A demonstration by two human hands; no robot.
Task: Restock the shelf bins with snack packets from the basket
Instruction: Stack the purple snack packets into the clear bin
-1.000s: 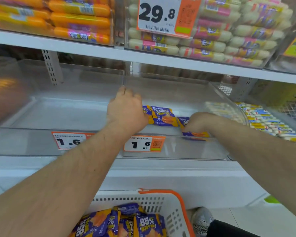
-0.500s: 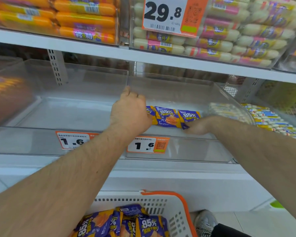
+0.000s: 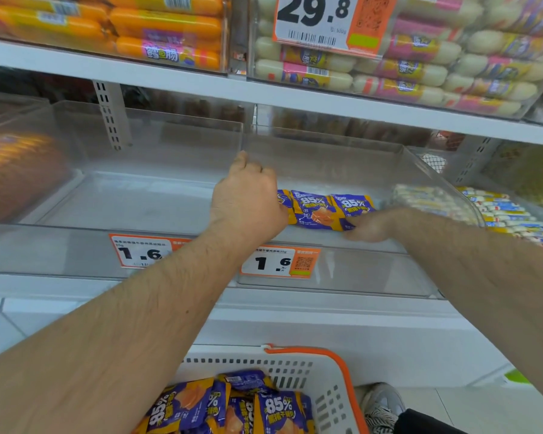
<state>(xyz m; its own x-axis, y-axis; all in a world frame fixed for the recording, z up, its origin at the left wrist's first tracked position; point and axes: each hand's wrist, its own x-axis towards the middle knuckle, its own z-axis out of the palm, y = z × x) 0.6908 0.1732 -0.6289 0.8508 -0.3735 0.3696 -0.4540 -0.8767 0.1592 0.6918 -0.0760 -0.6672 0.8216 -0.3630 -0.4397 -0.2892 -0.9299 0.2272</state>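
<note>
Two bare hands reach into a clear plastic bin on the middle shelf, at about 12 o'clock from the person. The left hand lies knuckles up at the left end of a short row of snack packets, its fingers curled downward against the first packet; whether it actually pinches that packet cannot be told, since the fingertips are hidden. The right hand comes in from 3 o'clock, its fingers touching the lower right corner of the last packet, and its grip is too blurred to read. Three purple and orange packets lie side by side on the bin floor between the two hands, the leftmost mostly covered by the left hand.

At 6 o'clock a white basket with an orange rim holds a pile of the same packets, at least four showing. Two price tags reading 1.6 hang on the bin fronts, one at 9 o'clock of the other. A second clear bin stands to the left. On the upper shelf, at 11 o'clock, lie orange sausages; at 1 o'clock, pale sausages behind a tag reading 29.8. A shoe shows at 5 o'clock.
</note>
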